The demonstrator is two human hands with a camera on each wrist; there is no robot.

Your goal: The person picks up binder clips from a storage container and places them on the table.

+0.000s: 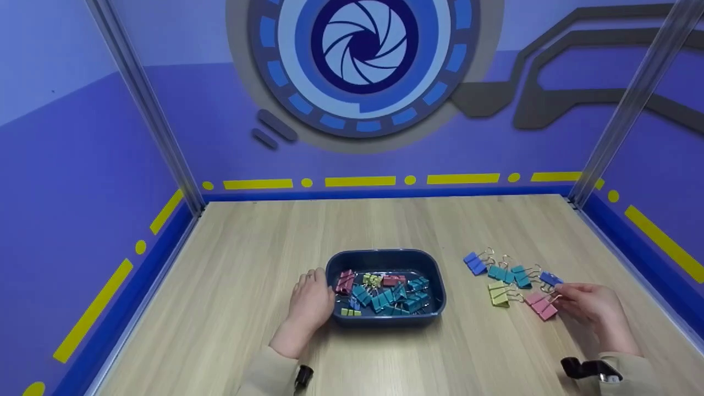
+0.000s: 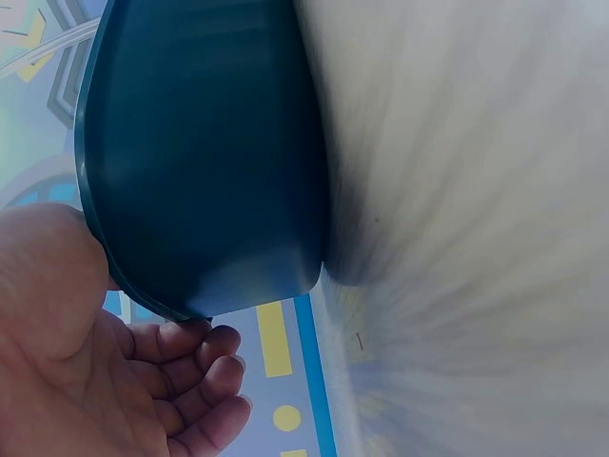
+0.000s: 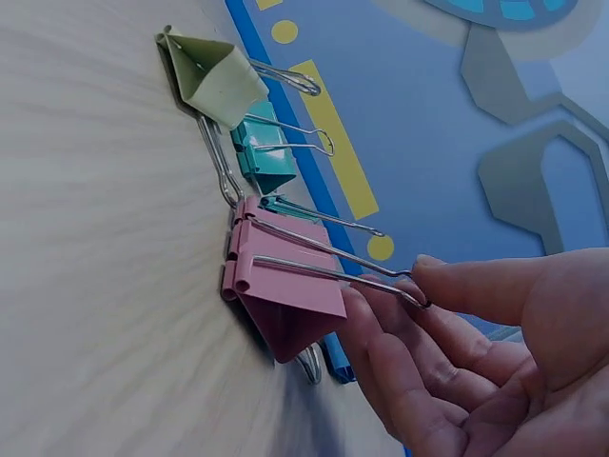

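Two hands at work with binder clips and a box on a wooden tabletop (image 1: 220,330). The right hand (image 1: 597,308) pinches a wire handle of the pink clip (image 1: 541,306) between thumb and fingers, at the right-hand part of the tabletop; whether the clip touches the surface cannot be told. Close about it lie a yellow-green clip (image 1: 499,295) to its left, two teal clips (image 1: 521,276) side by side, a blue clip (image 1: 474,264) at the far left of the group, and a second blue clip (image 1: 551,279) just beyond the fingertips.

The left hand (image 1: 312,300) rests against the left end of the dark blue box (image 1: 385,320), its fingers (image 2: 214,386) relaxed, slightly bent and side by side at the rim; the thumb tip is hidden. The box stands upright, well apart from the loose clips, and holds a heap of teal clips (image 1: 382,301) toward its right, with red clips (image 1: 345,282), yellow clips (image 1: 372,280) and some blue among them. Behind the tabletop rises a blue-purple panel (image 1: 385,159) marked with yellow dashes and a large round emblem (image 1: 364,47).
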